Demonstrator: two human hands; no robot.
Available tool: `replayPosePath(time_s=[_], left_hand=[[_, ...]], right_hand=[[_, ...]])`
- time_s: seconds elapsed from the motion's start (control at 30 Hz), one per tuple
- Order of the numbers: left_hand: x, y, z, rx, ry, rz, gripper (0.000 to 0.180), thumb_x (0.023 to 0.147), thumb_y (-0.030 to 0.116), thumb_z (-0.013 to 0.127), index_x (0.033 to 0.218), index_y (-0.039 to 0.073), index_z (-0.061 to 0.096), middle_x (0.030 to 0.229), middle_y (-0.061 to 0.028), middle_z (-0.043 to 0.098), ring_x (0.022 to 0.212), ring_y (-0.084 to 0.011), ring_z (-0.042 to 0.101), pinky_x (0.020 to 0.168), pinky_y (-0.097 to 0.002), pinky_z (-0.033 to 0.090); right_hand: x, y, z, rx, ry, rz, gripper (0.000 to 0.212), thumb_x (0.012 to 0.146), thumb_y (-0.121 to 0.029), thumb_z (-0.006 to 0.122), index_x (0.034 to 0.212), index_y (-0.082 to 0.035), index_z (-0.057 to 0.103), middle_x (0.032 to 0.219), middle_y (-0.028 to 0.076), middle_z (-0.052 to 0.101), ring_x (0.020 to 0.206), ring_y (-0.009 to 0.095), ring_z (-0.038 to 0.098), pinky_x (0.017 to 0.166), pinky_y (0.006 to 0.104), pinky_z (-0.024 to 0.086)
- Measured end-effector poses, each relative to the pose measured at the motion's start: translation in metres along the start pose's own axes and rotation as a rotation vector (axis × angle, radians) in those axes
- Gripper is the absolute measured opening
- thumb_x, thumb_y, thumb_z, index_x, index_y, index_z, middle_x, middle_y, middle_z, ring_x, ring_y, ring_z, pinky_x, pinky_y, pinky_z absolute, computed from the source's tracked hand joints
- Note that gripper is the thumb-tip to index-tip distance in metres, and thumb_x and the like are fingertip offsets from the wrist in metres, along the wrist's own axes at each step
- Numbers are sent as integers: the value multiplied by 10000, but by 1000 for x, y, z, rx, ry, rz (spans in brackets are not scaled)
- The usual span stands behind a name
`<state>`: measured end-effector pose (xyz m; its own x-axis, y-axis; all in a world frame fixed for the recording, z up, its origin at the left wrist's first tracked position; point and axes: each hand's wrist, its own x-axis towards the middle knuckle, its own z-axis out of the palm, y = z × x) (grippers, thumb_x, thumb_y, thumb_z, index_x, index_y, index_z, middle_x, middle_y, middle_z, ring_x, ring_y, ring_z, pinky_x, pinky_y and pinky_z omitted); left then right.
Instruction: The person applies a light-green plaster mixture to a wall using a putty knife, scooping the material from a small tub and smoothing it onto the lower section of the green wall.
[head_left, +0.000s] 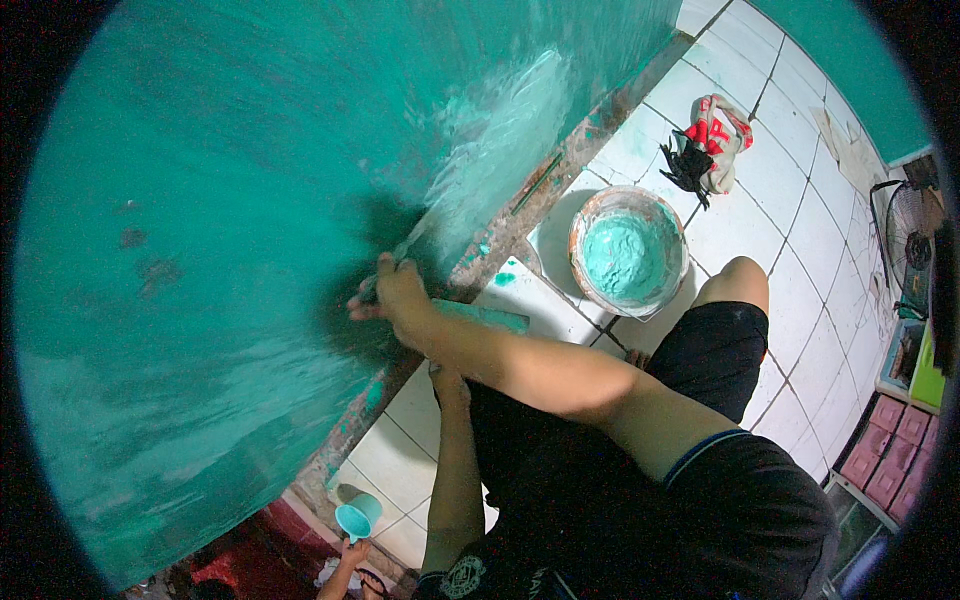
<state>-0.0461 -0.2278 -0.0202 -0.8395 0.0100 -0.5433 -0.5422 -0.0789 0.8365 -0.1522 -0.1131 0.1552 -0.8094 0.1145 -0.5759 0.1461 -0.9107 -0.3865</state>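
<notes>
My right hand [393, 293] is wrapped round a putty knife [412, 236], whose thin blade meets the green wall [260, 200]. A pale, wet-looking streak of filler [510, 115] runs up the wall beyond the blade. My left hand [448, 383] is lower down, mostly covered by my right forearm, so its fingers are hidden. From behind that forearm sticks out a flat teal-smeared board [485, 317]; whether my left hand holds it does not show. On the floor to the right, a round bucket [678, 262] contains light teal paste [625, 255].
A crumpled plastic bag [728, 140] lies beyond the bucket on white tiles [745, 225]. A rough, chipped strip [500, 215] edges the wall base. At lower left, another person's hand [354, 552] is by a light-blue cup [360, 515]. A fan [908, 235] and pink drawers [888, 445] stand far right.
</notes>
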Motion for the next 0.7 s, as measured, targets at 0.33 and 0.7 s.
replayPosePath(time_s=[0.33, 0.7], left_hand=[[18, -33, -20, -77, -1, -78, 421, 891, 152, 536, 1267, 6, 416, 1089, -105, 550, 957, -200, 555, 767, -331, 471], [7, -29, -16, 17, -30, 1, 399, 865, 155, 571, 1208, 5, 434, 1073, -91, 534, 895, -180, 546, 734, -303, 463]], right_hand=[[39, 13, -66, 42, 76, 96, 309, 987, -281, 339, 1078, 12, 380, 817, 127, 515, 663, 303, 606, 570, 421, 581], [6, 30, -40, 87, -111, 120, 307, 994, -277, 317, 992, 9, 430, 766, 133, 530, 655, 294, 586, 597, 422, 556]])
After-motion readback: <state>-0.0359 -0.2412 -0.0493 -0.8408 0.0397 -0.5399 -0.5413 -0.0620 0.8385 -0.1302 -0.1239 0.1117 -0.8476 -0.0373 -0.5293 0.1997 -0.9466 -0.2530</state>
